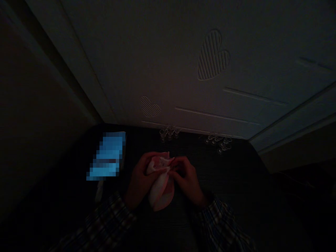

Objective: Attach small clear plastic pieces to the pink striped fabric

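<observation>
Both hands are on a soft pink and white cloth (162,192), folded and bunched at its upper end; what kind of cloth article it is, I cannot make out in the dim light. My left hand (143,178) grips its left side, with fingers behind it and the thumb across the front. At the upper right edge, my right hand (186,176) pinches a gathered fold between thumb and fingertips. The lower part of the cloth hangs in a rounded flap between the wrists, over the dark table.
A lit screen (109,155), blurred out, stands to the left on the dark table (147,138), with a pale strip below it. Several small stemmed glasses (170,133) are grouped at the back, and several more glasses (219,141) farther right. Behind rises a pale wall (173,70) with raised hearts.
</observation>
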`<action>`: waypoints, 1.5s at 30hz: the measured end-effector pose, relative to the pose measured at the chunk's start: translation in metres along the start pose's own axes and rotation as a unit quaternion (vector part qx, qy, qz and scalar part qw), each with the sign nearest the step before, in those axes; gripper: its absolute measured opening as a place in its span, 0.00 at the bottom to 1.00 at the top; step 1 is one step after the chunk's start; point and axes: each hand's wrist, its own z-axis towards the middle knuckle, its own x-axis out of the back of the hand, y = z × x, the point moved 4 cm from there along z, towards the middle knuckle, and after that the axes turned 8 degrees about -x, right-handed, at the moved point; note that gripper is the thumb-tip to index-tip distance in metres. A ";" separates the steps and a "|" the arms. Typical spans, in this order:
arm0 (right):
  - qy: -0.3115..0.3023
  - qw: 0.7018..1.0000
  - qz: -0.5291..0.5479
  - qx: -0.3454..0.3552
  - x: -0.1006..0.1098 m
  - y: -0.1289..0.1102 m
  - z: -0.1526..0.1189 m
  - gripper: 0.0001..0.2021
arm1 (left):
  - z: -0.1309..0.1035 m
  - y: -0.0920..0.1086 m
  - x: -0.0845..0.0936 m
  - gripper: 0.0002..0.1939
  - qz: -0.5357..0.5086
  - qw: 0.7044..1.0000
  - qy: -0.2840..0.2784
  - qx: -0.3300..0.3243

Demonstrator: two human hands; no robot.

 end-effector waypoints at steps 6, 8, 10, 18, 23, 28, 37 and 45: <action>0.003 1.000 -0.009 -0.008 0.001 -0.001 0.001 0.10 | 0.000 -0.005 0.001 0.16 0.004 0.999 -0.009 0.031; 0.008 1.000 -0.018 0.001 0.002 -0.002 0.001 0.09 | -0.001 -0.007 0.001 0.18 0.008 0.999 -0.008 0.040; 0.013 0.999 -0.028 0.007 0.002 -0.002 0.001 0.09 | -0.001 -0.008 0.002 0.19 0.011 0.999 0.001 0.040; 0.049 0.998 -0.036 0.003 0.006 -0.002 0.001 0.09 | -0.001 -0.009 0.005 0.21 0.002 0.999 0.035 0.035; 0.061 0.998 -0.025 0.001 0.007 -0.003 0.001 0.10 | -0.001 -0.011 0.006 0.22 0.003 0.999 0.041 0.020; 0.075 0.997 -0.009 -0.009 0.009 0.000 0.000 0.10 | -0.001 -0.011 0.006 0.22 0.011 0.999 0.042 0.007; 0.110 0.994 0.002 0.000 0.013 -0.001 -0.001 0.08 | -0.001 -0.008 0.004 0.23 0.005 0.999 0.034 0.001; 0.130 0.991 -0.009 0.010 0.015 -0.001 -0.002 0.07 | -0.002 -0.010 0.003 0.23 0.008 1.000 0.024 0.003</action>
